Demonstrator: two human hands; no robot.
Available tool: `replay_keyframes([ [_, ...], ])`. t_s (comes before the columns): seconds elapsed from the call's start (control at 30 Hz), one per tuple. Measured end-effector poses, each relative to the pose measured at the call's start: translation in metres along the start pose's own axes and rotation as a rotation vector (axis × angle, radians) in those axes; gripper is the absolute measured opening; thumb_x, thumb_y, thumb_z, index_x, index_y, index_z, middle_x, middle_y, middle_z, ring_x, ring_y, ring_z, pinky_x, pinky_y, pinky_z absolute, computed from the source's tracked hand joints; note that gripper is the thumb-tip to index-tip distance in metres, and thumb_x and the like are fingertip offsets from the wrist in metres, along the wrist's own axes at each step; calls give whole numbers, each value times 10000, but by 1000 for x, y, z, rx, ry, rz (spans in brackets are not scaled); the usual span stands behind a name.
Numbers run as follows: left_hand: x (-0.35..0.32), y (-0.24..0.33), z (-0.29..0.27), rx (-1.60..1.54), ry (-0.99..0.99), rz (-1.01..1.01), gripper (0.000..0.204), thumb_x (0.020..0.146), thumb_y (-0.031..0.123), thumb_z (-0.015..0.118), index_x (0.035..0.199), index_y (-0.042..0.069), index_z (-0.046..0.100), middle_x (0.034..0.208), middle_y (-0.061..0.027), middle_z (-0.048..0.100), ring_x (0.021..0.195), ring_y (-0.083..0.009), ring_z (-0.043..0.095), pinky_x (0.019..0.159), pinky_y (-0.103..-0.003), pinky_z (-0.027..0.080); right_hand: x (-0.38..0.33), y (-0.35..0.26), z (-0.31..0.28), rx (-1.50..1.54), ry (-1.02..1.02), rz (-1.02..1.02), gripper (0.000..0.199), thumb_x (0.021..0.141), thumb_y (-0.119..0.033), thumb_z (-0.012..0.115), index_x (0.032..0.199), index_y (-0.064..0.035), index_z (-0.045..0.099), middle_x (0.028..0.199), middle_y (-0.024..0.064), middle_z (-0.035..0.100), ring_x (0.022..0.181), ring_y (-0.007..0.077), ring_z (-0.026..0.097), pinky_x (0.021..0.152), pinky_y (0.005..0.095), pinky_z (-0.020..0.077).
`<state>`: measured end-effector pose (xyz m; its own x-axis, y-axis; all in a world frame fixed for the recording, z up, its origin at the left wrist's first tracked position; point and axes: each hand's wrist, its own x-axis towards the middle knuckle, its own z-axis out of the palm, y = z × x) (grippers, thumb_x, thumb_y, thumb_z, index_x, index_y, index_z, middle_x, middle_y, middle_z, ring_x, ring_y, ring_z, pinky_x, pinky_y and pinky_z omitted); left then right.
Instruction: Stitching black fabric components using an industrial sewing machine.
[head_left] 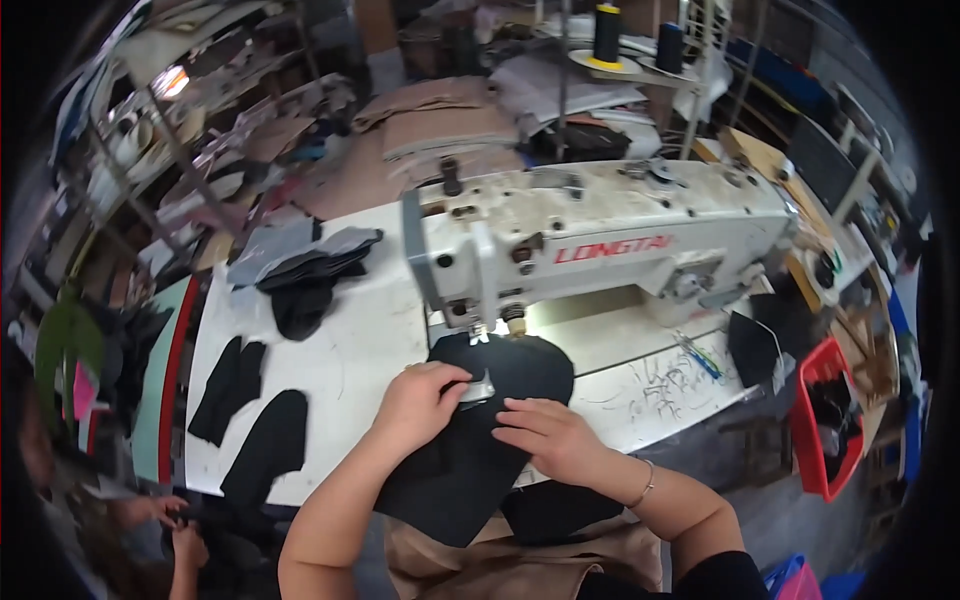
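A black fabric piece [440,490] lies on the white sewing table, its far end under the presser foot [480,330] of a white sewing machine [610,215]. Its near end hangs over the table's front edge. Thumb and fingers of my left hand [415,405] close on a small silvery piece [478,391] on top of the fabric, just in front of the needle area; its exact kind is unclear. With fingers stretched out, my right hand [555,440] rests on the fabric's right side. Another black piece [560,510] hangs below that hand.
Cut black pieces [268,445] and a pile of folded dark fabric [310,270] lie left on the table. Thread scraps and snips [700,358] are at the right, near a red bin [825,420]. Another person's hands [180,530] show at the lower left.
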<state>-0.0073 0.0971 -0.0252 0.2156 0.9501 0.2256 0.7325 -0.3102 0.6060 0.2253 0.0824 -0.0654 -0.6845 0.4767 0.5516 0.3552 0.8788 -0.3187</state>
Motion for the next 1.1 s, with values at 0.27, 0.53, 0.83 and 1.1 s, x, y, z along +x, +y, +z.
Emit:
replay_keyframes([
  [0.27,-8,-2,0,55,84,97,88,814,106,647,888,70,679,880,-77,670,839,-296,631,739,-380,516,9,-3,-4,-14,-54,-13,455,649,-14,657,1093,-110,660,1141,46,631,1148,229,569,959,398,465],
  [0.53,0,-2,1,115,205,203,84,801,79,644,881,61,664,891,-73,667,838,-288,630,726,-373,520,17,-9,-7,48,-23,13,447,647,-7,657,1087,-87,653,1138,55,635,1113,234,592,964,406,462],
  [0.83,2,3,-1,44,217,167,73,818,92,637,881,65,662,889,-75,667,821,-289,633,716,-379,519,20,-13,-31,30,-28,65,501,581,81,557,1050,-59,667,1094,83,660,1104,254,605,960,432,474],
  [1.1,-5,3,-9,67,145,104,79,825,108,629,884,74,669,902,-74,669,840,-290,630,732,-369,515,-62,-62,3,168,340,307,317,694,-120,793,953,-63,619,906,89,615,843,295,600,737,396,501],
])
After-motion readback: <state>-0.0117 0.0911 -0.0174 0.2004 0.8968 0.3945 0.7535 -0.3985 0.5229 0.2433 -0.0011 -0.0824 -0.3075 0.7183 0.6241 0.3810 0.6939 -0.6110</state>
